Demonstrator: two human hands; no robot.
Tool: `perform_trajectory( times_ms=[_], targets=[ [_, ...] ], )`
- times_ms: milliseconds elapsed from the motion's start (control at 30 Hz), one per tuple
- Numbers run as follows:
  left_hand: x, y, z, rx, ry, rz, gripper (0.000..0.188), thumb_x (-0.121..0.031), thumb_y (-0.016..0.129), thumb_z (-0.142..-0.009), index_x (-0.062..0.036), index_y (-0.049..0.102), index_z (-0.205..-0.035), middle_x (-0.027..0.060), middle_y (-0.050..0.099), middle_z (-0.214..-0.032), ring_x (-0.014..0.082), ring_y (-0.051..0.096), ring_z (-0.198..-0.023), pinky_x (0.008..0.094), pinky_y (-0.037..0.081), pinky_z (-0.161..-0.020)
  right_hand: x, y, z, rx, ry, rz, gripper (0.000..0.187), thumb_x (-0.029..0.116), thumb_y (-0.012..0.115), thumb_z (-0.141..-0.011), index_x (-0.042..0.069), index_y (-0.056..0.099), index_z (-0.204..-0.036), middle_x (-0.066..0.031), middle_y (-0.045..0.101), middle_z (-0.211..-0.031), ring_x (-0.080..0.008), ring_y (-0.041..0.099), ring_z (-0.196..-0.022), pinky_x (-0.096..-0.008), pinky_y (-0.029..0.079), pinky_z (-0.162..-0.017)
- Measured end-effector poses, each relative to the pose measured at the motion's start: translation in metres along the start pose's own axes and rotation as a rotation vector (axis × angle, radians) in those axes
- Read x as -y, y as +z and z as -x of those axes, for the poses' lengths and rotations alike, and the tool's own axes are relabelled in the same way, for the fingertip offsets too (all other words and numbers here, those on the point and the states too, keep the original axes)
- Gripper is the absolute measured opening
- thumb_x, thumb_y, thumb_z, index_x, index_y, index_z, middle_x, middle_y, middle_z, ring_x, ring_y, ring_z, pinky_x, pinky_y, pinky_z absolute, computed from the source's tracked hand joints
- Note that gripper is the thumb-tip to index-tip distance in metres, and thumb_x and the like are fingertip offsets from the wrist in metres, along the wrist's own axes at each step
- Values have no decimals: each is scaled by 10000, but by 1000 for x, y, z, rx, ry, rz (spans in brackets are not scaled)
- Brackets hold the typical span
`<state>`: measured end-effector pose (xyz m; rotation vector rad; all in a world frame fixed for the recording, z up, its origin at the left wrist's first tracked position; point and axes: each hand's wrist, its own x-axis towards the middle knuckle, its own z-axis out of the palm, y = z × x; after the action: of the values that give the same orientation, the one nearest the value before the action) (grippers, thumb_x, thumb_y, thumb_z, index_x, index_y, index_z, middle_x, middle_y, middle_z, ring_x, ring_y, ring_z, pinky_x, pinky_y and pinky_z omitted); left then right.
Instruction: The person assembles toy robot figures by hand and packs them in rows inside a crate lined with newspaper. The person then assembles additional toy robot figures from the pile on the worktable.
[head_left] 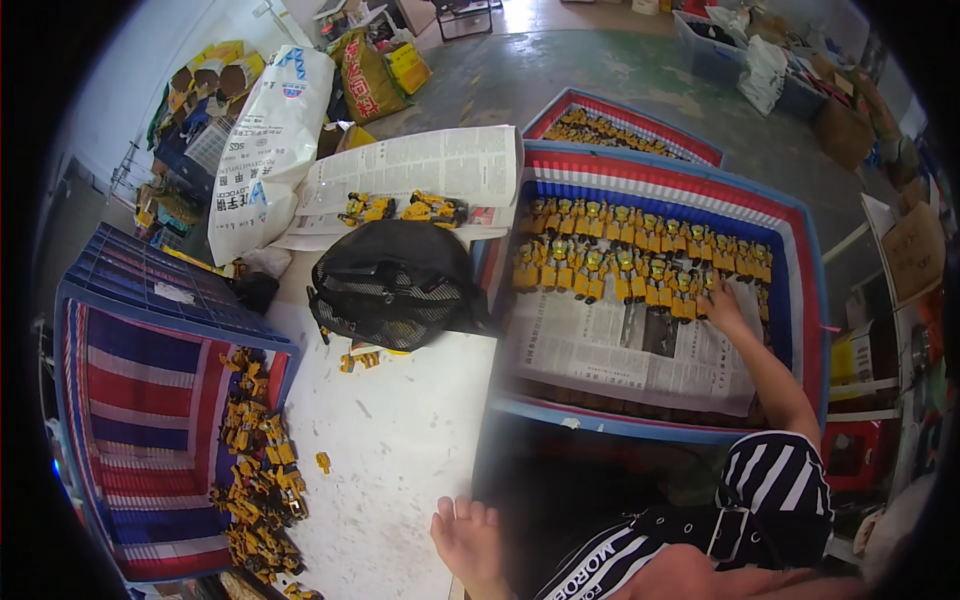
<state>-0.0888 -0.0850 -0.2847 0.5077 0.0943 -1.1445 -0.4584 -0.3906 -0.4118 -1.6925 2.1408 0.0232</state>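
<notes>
My right hand (724, 308) reaches into a crate (590, 428) lined with red, white and blue striped sheeting. Its fingers are closed round a small yellow toy figure (707, 283) at the right part of the front row. More yellow and black toy figures (592, 262) lie side by side there in two rows, on newspaper (580, 340). My left hand (466, 540) is over the near edge of the white table (390, 430). Its fingers are spread and hold nothing; a single yellow toy piece (323, 462) lies beyond it to the left.
At left, a tipped striped-lined crate (140, 430) spills a heap of yellow toys (262, 470) onto the table. A black mesh bag (395, 285) sits by newspaper (420, 165) bearing two toys. Behind stand a white sack (275, 150) and another filled crate (620, 135).
</notes>
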Motion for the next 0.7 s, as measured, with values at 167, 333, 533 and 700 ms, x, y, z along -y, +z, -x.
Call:
perform_trajectory(
  times_ms=[167, 333, 533, 700],
  targets=[
    [12, 14, -14, -86, 11, -151, 174, -250, 356, -871, -103, 441, -914, 40, 423, -762, 159, 390, -651, 307, 339, -635, -6, -16, 4, 169, 39, -538, 670, 302, 497, -826, 162, 77, -1330, -159, 209, -1323, -294, 420, -1071, -391, 411, -812],
    [57, 61, -80, 407, -52, -1018, 108, -123, 415, -817, -45, 464, -873, 42, 459, -816, 126, 439, -777, 248, 365, -727, -31, 14, -7, -422, -144, -79, 575, 421, 437, -826, 198, 208, -1304, -151, 125, -1348, -324, 90, -1247, -456, 147, -974],
    [147, 85, -190, 146, -90, -1099, 435, -279, 487, -793, -24, 405, -1136, 83, 444, -1084, 183, 429, -1007, 324, 320, -883, 6, 37, 1, -335, -336, -173, 619, 435, 477, -799, 191, 217, -1305, -111, 110, -1363, -297, 18, -1264, -460, 109, -987],
    [212, 26, -284, -10, -432, -623, 499, -234, 528, -747, -4, 370, -1161, 103, 404, -1179, 176, 374, -1077, 303, 293, -892, 2, 32, 10, -284, -377, -332, 606, 346, 495, -812, 160, 202, -1309, -106, 114, -1362, -280, 45, -1264, -447, 106, -992]
  ],
)
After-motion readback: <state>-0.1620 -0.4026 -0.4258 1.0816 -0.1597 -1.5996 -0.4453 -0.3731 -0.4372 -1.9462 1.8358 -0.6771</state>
